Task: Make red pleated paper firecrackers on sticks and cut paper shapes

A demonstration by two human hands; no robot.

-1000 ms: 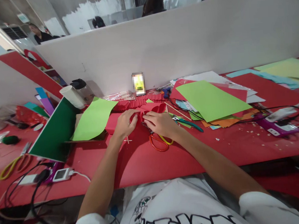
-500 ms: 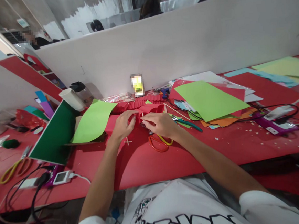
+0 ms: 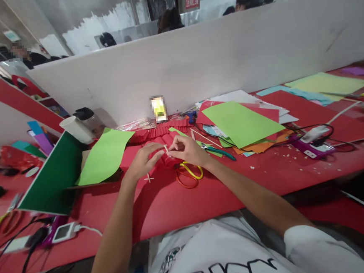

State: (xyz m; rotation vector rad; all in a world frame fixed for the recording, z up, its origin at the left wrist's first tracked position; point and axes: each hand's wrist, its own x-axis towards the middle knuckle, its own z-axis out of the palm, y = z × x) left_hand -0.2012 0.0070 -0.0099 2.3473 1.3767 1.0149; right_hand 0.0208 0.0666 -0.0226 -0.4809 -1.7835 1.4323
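Observation:
In the head view, a short pale stick [image 3: 166,148] stands between my fingertips above crinkled red paper. The thumb and fingers of my right hand [image 3: 187,150] pinch it. My left hand [image 3: 142,159] meets it from the other side, thumb and fingertips drawn together at the stick. Below my wrists, scissors with red and yellow handles [image 3: 189,176] lie partly under the red paper. A small cross of pale sticks [image 3: 148,178] rests on the table by my left hand. Pleated red paper [image 3: 152,132] spreads behind my hands.
Light green sheets [image 3: 106,155] lie left, beside a dark green board [image 3: 48,178]. To the right are teal-handled pliers [image 3: 221,151], stacked coloured paper [image 3: 242,123] and a purple power strip [image 3: 311,145]. A lit phone [image 3: 159,109] leans on the white partition [image 3: 226,57].
The view has swung right, so things sit further left. My hands have lifted slightly off the red paper, and the pale stick now shows between my fingertips. The right fingers are more curled.

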